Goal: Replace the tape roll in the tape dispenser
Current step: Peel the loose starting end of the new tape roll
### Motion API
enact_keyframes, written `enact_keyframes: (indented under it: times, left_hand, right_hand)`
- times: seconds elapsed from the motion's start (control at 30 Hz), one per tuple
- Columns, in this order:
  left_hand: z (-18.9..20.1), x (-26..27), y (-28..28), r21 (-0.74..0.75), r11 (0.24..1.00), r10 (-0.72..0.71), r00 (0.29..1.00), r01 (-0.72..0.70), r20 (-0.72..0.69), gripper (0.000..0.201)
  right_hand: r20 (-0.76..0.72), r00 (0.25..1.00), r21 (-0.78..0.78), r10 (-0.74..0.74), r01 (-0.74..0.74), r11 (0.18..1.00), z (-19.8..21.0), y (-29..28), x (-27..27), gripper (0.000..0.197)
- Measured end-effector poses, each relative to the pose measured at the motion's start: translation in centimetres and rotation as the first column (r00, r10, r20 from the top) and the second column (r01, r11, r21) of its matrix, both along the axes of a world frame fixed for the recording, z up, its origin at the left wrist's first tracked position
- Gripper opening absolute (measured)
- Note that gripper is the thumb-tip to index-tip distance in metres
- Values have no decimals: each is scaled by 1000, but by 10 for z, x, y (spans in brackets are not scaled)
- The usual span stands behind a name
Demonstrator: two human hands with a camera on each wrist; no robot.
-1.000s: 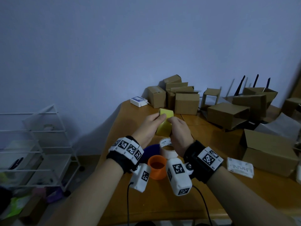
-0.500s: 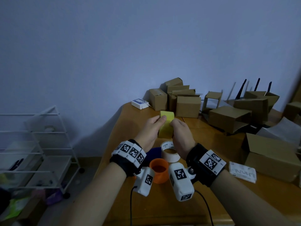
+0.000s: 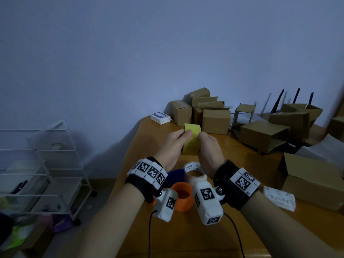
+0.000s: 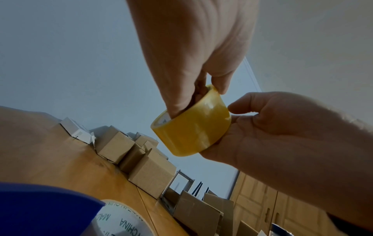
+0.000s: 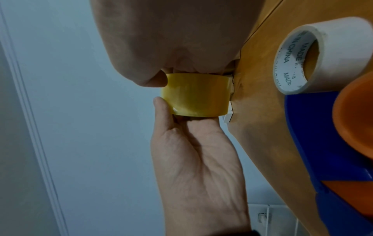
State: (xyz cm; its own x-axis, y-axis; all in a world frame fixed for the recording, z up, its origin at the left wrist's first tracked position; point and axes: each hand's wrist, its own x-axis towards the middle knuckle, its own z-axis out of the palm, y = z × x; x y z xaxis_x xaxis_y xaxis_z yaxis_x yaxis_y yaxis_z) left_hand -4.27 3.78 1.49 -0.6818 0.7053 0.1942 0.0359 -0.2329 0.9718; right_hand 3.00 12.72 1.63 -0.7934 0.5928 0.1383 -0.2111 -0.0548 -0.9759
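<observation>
Yellow tape roll (image 3: 191, 138) stays pinched between left hand (image 3: 172, 146) and right hand (image 3: 208, 148), lifted slightly higher.

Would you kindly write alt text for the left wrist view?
Two hands hold a yellow tape roll in the air: the left hand grips its rim from above, the right hand cups it from the right. Below lie a wooden table with cardboard boxes and a white roll.

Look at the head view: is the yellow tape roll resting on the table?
No. Both the left hand and the right hand hold the yellow tape roll up above the table.
</observation>
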Motion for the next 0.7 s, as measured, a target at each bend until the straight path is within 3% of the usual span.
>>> enact_keyframes:
  times: [0.27,0.4,0.63,0.7]
  left_hand:
    - [14,-15,17,42,999,6,1000,-7,24,23]
    - [16,-24,27,52,999,-7,1000,6,13,21]
    - [8,-31,36,45,999,-6,999,5,34,21]
    - [5,-33,37,45,999,6,999,-8,54,24]
  right_hand:
    - [-11,1000,27,-9,9,1000,16,12,-13,10]
    - [-40,999,25,-20,21,999,18,23,-19,30]
    - [30,999,88,-46,43,995,13,36,-29,32]
    - [38,999,42,-37,35,998,11,36,-31,32]
